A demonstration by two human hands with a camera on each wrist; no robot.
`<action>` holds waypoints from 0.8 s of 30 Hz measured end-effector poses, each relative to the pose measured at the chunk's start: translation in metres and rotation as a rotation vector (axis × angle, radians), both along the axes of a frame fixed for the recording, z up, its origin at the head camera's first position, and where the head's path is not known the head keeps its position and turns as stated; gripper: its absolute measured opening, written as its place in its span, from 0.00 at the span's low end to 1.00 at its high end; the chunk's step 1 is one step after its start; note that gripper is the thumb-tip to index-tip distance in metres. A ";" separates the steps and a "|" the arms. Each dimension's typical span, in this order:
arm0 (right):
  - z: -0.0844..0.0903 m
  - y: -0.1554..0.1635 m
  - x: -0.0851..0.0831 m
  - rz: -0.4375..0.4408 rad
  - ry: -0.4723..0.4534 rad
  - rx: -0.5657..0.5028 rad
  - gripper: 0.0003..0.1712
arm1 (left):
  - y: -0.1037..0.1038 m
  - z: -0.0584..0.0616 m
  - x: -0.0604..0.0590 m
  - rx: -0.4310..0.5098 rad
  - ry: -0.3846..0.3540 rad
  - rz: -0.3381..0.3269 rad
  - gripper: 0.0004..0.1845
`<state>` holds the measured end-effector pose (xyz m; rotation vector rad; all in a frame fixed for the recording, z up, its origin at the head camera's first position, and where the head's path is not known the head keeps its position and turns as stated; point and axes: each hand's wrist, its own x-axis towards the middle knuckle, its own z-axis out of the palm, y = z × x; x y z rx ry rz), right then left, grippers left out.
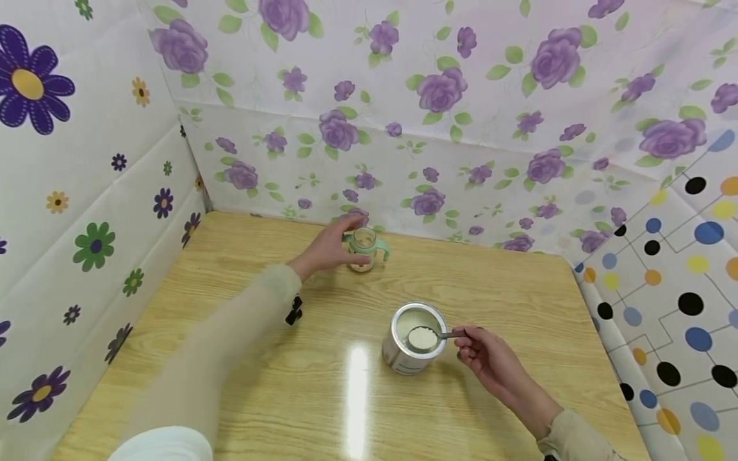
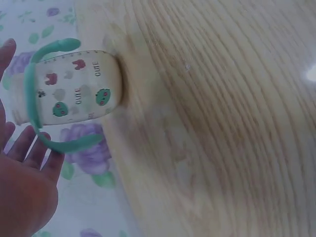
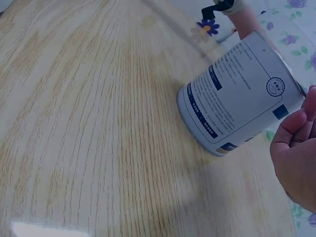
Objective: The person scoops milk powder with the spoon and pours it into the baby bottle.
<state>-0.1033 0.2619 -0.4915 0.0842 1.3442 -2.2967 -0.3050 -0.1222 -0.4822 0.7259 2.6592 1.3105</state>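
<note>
A clear baby bottle (image 1: 364, 256) with a mint-green collar and two handles stands at the back of the table. My left hand (image 1: 332, 246) is spread around its left side, thumb in front and fingers behind. In the left wrist view, extended fingers (image 2: 37, 150) reach right up to the green handle (image 2: 74, 144); the printed bottle wall carries small coloured figures. My right hand (image 1: 490, 358) pinches the dark handle of a spoon (image 1: 452, 334). Heaped with white powder (image 1: 423, 338), its bowl is over the mouth of an open metal can (image 1: 398, 355).
The wooden table (image 1: 277, 397) has a floral cloth wall (image 1: 490, 192) along its back edge and patterned cloth at both sides. A small black object (image 1: 294, 311) shows beside the left forearm. At lower left, a white round shape (image 1: 164, 445) overlaps the left sleeve.
</note>
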 end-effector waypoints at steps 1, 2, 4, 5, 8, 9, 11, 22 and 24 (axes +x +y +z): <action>0.000 0.000 0.000 -0.002 -0.002 0.001 0.24 | 0.001 -0.004 -0.002 0.005 -0.003 0.008 0.55; 0.000 0.000 0.000 -0.005 -0.003 0.002 0.24 | 0.002 -0.007 -0.004 0.014 -0.009 0.014 0.55; 0.000 0.001 0.000 -0.011 -0.005 0.002 0.24 | 0.004 -0.012 -0.007 0.035 -0.026 0.028 0.54; 0.001 0.001 0.000 -0.013 -0.006 0.002 0.24 | 0.004 -0.014 -0.008 0.048 -0.036 0.036 0.54; 0.002 0.001 0.001 -0.021 -0.008 0.002 0.24 | 0.005 -0.019 -0.011 0.062 -0.060 0.055 0.53; 0.002 0.001 0.001 -0.020 -0.009 -0.001 0.24 | 0.005 -0.020 -0.011 0.052 -0.062 0.061 0.53; 0.003 0.001 0.000 -0.018 -0.010 -0.008 0.24 | 0.005 -0.022 -0.012 0.039 -0.066 0.075 0.49; 0.020 0.002 -0.004 0.003 0.024 -0.076 0.27 | 0.007 -0.021 -0.015 0.027 -0.056 0.102 0.35; 0.027 0.004 -0.007 0.006 0.029 -0.099 0.27 | 0.008 -0.021 -0.016 0.020 -0.055 0.096 0.35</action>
